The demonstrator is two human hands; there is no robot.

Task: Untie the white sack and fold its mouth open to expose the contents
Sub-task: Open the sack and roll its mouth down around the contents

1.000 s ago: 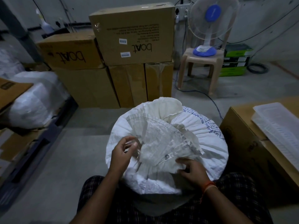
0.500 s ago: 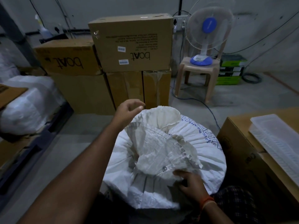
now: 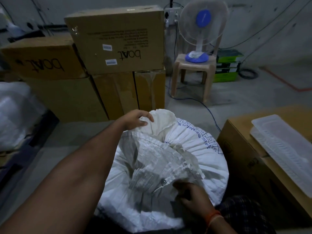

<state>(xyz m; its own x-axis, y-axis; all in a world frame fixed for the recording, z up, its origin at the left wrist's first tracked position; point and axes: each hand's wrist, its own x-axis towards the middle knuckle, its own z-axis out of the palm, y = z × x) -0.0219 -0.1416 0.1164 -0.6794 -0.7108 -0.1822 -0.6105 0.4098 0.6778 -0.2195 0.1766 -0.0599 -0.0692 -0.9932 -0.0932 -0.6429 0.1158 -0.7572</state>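
A full white woven sack [image 3: 207, 159] with blue print stands on the floor in front of my knees. Its gathered mouth lies crumpled across the top as a loose flap [image 3: 152, 166] with a small metal eyelet. A cream inner liner [image 3: 162, 122] bulges out at the far side. My left hand [image 3: 136, 119] reaches over the sack and grips the liner's edge with curled fingers. My right hand [image 3: 190, 195] holds the near edge of the flap, fingers curled under the fabric. The contents are hidden.
Stacked cardboard boxes [image 3: 118, 41] stand behind the sack. A table fan [image 3: 200, 29] sits on a plastic stool [image 3: 189, 76] at the back right. A carton [image 3: 253, 166] with a clear plastic tray [image 3: 283, 149] stands close on the right. White bags [image 3: 15, 112] lie left.
My left hand left the near flap, reached over the sack and took hold of the cream liner at the far side. My right hand stayed on the near edge.
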